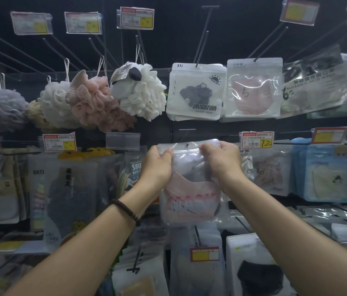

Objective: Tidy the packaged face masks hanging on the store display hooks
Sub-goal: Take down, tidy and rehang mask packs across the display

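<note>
A clear packet with a pink face mask [190, 189] hangs in front of me in the middle row, its hang hole level with a hook tip at the top edge. My left hand [157, 165] pinches the packet's top left corner. My right hand [219, 159] pinches the top right corner. Above it hang more mask packets: a white one with a dark mask [196, 90], a clear one with a pink mask [253, 88] and a tilted clear one [315, 86].
Bath sponges [95, 99] hang to the upper left. Long black hooks [201, 45] stick out toward me above. Price tags [257, 140] sit on the hook ends. Blue packets [326, 171] hang at the right, and further packets fill the lower rows [253, 263].
</note>
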